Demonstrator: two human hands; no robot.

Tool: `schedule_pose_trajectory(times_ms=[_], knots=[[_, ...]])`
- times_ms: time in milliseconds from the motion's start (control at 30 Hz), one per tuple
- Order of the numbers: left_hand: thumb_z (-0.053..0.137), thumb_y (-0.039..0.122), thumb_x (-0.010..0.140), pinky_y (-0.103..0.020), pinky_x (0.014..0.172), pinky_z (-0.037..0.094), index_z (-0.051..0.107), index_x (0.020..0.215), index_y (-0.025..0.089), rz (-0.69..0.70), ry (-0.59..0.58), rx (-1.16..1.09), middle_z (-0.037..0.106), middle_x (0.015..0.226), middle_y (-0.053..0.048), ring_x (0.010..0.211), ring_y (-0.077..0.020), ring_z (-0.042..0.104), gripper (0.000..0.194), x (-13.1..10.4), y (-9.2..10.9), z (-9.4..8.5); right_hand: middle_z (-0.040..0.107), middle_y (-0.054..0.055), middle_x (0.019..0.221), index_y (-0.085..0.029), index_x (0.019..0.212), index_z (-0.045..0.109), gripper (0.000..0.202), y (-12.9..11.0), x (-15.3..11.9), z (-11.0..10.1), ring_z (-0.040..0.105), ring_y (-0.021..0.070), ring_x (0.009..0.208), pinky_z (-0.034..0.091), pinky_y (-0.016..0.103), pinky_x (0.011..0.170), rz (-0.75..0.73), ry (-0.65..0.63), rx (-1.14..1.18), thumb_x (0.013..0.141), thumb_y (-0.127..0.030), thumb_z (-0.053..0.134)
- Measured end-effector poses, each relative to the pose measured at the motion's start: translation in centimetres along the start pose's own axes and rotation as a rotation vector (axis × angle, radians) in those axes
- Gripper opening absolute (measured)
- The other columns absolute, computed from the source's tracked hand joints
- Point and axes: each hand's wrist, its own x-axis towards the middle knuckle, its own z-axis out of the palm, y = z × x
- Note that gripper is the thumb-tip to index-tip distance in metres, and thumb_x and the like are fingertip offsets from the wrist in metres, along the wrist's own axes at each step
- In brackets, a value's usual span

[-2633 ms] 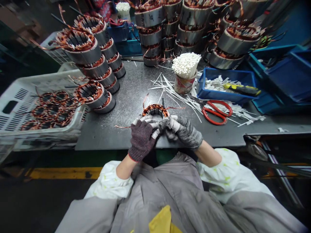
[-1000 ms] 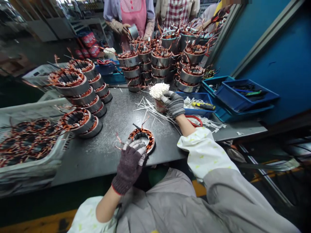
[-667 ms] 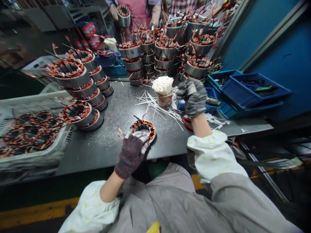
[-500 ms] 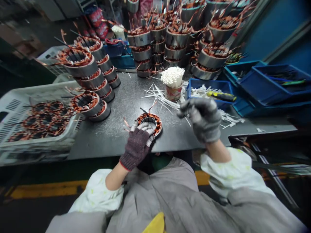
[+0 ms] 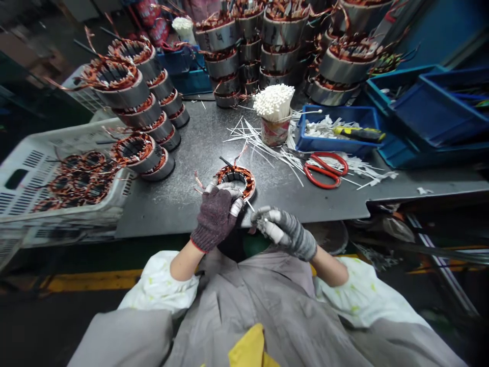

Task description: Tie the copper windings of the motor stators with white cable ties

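A copper-wound stator [image 5: 250, 178] lies on the table in front of me, its ring of windings facing up and wire leads sticking out at the back and left. My left hand [image 5: 217, 214], in a dark purple glove with pale fingertips, grips its near left side. Just right of the ring, my right hand [image 5: 284, 232], in a grey glove, is closed in a pinch. From its fingertips a thin white cable tie [image 5: 249, 205] reaches to the stator's near edge; its other end is hidden. Red-handled scissors [image 5: 324, 171] lie beyond the right hand.
A cup of white cable ties [image 5: 275, 127] stands amid loose white strips. Behind it sits a blue bin [image 5: 340, 137] with scraps and a yellow-black cutter [image 5: 359, 134]. Stator stacks [image 5: 139, 109] rise left and back; a white crate [image 5: 34, 148] holds more stators.
My right hand has come down and left from near the blue bin to the stator's side. The scissors now show on the table. My left hand stays on the stator.
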Motion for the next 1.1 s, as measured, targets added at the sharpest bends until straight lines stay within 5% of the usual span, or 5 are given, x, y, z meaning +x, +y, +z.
schedule_pose_trajectory(times_ms=[100,200,300,633,1100], knots=[[0.053,0.029,0.098,-0.053,0.115,0.041,0.061,0.110,0.022,-0.081,0.111,-0.065,0.074,0.114,-0.006,0.119,-0.0241,0.065,0.016,-0.1,0.5,0.5,0.075,0.007,0.099,-0.022,0.091,0.071,0.024,0.1,2.6,0.6,0.072,0.0185,0.087,0.060,0.032,0.078,0.115,0.147,0.063,0.093,-0.044,0.061],[0.057,0.031,0.097,-0.049,0.111,0.045,0.062,0.117,0.022,-0.177,0.229,-0.114,0.074,0.115,-0.007,0.122,-0.0237,0.063,0.023,-0.1,1.0,1.0,0.071,0.000,0.070,-0.023,0.087,0.068,0.028,-0.1,4.0,1.1,0.065,0.0158,0.059,0.056,0.029,0.055,0.375,0.280,0.229,0.082,-0.050,0.073],[0.055,0.028,0.098,-0.050,0.114,0.042,0.065,0.110,0.023,-0.094,0.232,-0.154,0.076,0.109,-0.003,0.110,-0.0206,0.069,0.016,-0.1,1.0,1.3,0.065,-0.004,0.059,-0.023,0.084,0.064,0.033,-0.5,4.0,1.4,0.058,0.0135,0.047,0.050,0.027,0.045,0.483,0.339,0.350,0.073,-0.050,0.080],[0.054,0.024,0.095,-0.053,0.116,0.037,0.067,0.119,0.023,0.055,0.154,-0.044,0.077,0.111,-0.004,0.114,-0.0233,0.068,0.027,0.0,0.9,0.6,0.076,0.002,0.079,-0.022,0.083,0.072,0.015,-0.4,4.7,1.3,0.069,0.0191,0.072,0.059,0.034,0.071,0.290,0.263,-0.073,0.079,-0.036,0.070],[0.055,0.023,0.094,-0.051,0.115,0.036,0.066,0.121,0.022,0.058,0.123,-0.050,0.076,0.114,-0.005,0.117,-0.0230,0.067,0.029,-0.1,0.8,0.6,0.077,0.002,0.079,-0.022,0.083,0.073,0.014,-0.3,4.7,0.7,0.069,0.0188,0.072,0.058,0.033,0.071,0.258,0.252,-0.114,0.080,-0.035,0.068]])
